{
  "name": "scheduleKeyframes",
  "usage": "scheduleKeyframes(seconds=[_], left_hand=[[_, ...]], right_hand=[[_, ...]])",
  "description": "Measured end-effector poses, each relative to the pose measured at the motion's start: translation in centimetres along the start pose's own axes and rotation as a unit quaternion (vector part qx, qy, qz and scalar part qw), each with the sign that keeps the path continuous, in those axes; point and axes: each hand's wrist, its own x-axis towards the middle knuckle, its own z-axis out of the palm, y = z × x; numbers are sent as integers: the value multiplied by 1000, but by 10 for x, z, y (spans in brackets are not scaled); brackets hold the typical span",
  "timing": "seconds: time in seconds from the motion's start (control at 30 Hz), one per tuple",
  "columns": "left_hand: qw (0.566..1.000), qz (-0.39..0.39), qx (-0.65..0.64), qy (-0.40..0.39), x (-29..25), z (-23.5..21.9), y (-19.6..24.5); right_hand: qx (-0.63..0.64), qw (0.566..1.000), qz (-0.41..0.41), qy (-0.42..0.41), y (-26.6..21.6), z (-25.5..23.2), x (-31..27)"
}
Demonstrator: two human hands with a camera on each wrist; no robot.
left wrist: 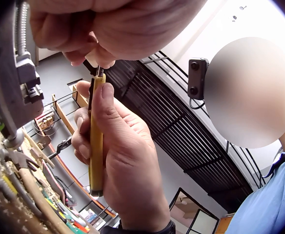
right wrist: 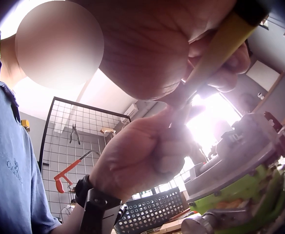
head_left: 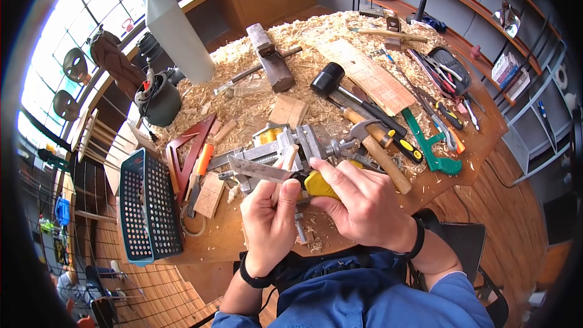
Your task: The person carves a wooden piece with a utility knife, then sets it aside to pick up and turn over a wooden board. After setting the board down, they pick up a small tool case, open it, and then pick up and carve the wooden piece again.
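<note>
My right hand (head_left: 373, 209) grips the yellow handle (head_left: 319, 186) of a knife whose broad grey blade (head_left: 258, 169) points left. In the left wrist view, its thumb lies along the yellow handle (left wrist: 97, 141). My left hand (head_left: 267, 225) pinches a slim wooden stick (head_left: 290, 157), which rises past the blade; the blade crosses it close by the left thumb. Both hands are together in front of a metal vise (head_left: 276, 147) at the near side of the workbench. In the right wrist view, the left hand (right wrist: 137, 151) shows below the right palm, the stick mostly hidden.
A claw hammer (head_left: 382, 161), a black mallet (head_left: 328, 79) and a green-handled saw (head_left: 434, 152) lie on the right. To the left are a red set square (head_left: 193, 152), an orange-handled knife (head_left: 200, 173) and a perforated basket (head_left: 149, 206). Wood shavings (head_left: 237, 54) cover the bench.
</note>
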Motion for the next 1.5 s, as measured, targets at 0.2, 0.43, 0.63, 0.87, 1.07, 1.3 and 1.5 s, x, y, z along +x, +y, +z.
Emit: scheduleKeyframes(seconds=[0.2,0.43,0.63,0.87,1.07,1.3,1.5], left_hand=[[997,-4,-75,-4,2,12,8],[997,-13,-70,-6,1,9,9],[999,20,-35,13,2,8,1],[997,12,-71,9,-1,10,5],[999,40,10,24,2,11,5],[999,42,13,-5,2,4,4],[1000,5,-14,-24,3,5,6]], right_hand=[[22,1000,11,-13,-1,0,-1],[20,1000,5,-13,0,1,-1],[10,1000,3,-8,-1,0,0],[19,1000,6,-13,-1,-2,0],[11,1000,3,-13,0,-1,-1],[18,1000,8,-5,-3,-2,0],[13,1000,8,-14,-2,-1,0]])
